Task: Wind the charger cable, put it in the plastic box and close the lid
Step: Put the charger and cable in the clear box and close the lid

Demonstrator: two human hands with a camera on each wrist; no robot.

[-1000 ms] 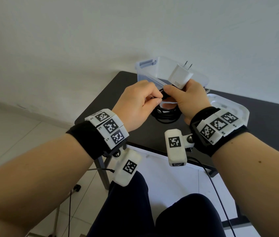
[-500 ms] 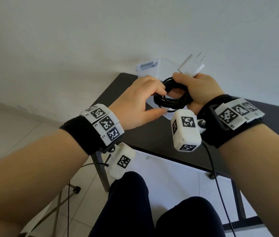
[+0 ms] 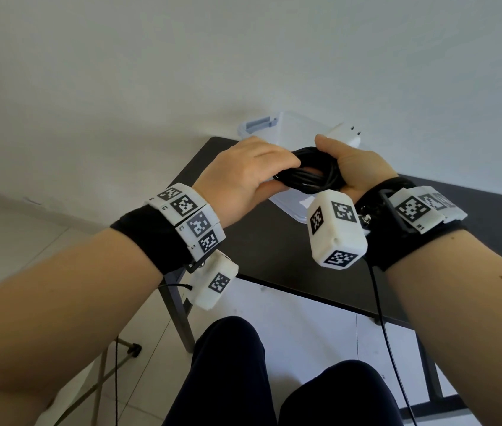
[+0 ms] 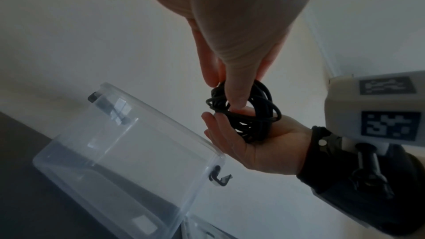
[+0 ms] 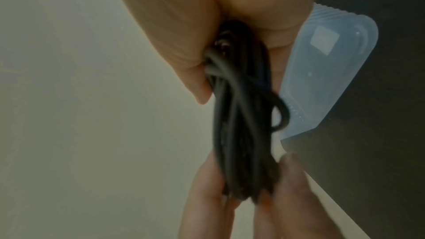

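Head view: your two hands meet above the black table [image 3: 274, 241], with the coiled black charger cable [image 3: 308, 173] held between them in the air. Your right hand [image 3: 354, 167] lies palm up under the right end of the bundle, thumb raised over it and fingers curled round the loops, and the white plug adapter [image 3: 343, 135] sticks out beyond that thumb, its two prongs pointing up and away toward the wall. Your left hand [image 3: 243, 176] grasps the left end of the coil, fingers over the top and thumb underneath. The bundle is squeezed into a flattened oval whose long axis runs left to right from one hand to the other.

Left wrist view: the thumb and fingers of your left hand pinch the loops where they rest in your right palm, and the clear plastic box [image 4: 128, 152] stands open on the table, below and to the left of the coil, with a dark latch on each end wall.

Right wrist view: the cable runs lengthwise from your right palm to the fingertips [image 5: 202, 179] of your left hand, which close on its far end; the picture is blurred. The clear lid [image 5: 326, 72] lies on the table, just beside the coil in this view.
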